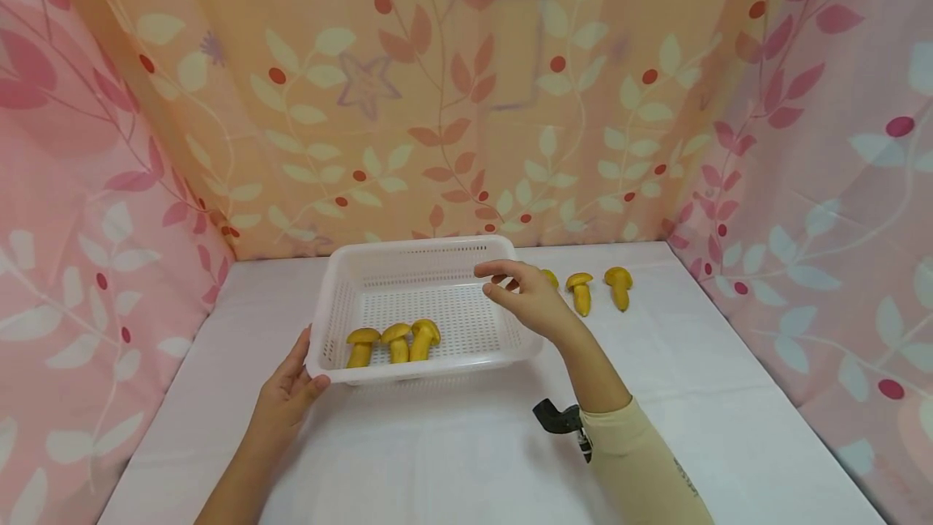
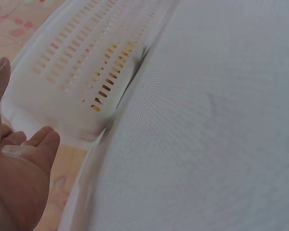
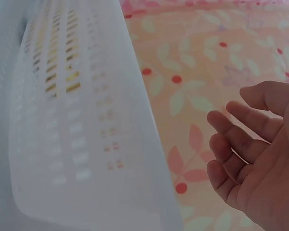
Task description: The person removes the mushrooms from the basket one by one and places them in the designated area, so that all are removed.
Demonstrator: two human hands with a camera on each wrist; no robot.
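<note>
A white perforated plastic basket [image 1: 419, 367] sits toward the back of the table. Three yellow toy mushrooms [image 1: 397, 343] lie in a row along its front left inside. My left hand [image 1: 287, 395] grips the basket's front left corner, thumb at the rim and fingers along the outer side. My right hand [image 1: 535, 298] hovers over the right side of the basket, its fingers loosely bent and holding nothing; in the right wrist view this hand [image 3: 260, 159] is apart from the basket wall [image 3: 101, 192]. Mushrooms show through the basket's slots in both wrist views.
To the right of the basket lie a mushroom [image 1: 580, 293], another mushroom [image 1: 619, 288] and a third mushroom [image 1: 551, 278] partly hidden behind my right hand. A white cloth covers the table [image 1: 437, 452]. Floral curtains [image 1: 452, 104] stand at the back and both sides.
</note>
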